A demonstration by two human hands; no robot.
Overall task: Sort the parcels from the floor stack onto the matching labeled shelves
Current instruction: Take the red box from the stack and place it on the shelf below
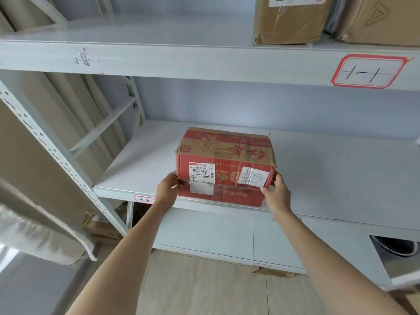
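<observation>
A red and brown cardboard parcel [225, 164] with white shipping labels stands on the middle shelf [329, 173] of a grey rack, near its front edge. My left hand [168, 189] holds the parcel's lower left corner, fingers curled against its side. At the lower right corner, my right hand [276, 192] grips the box the same way. A small red-bordered label [143, 199] is stuck on the shelf's front lip just left of my left hand.
The upper shelf [181, 60] carries two brown boxes [291, 19] at the right and a red-bordered label [369, 71] on its lip. Beige curtains [45, 155] hang at the left. Cardboard lies on the wooden floor [204, 287] below.
</observation>
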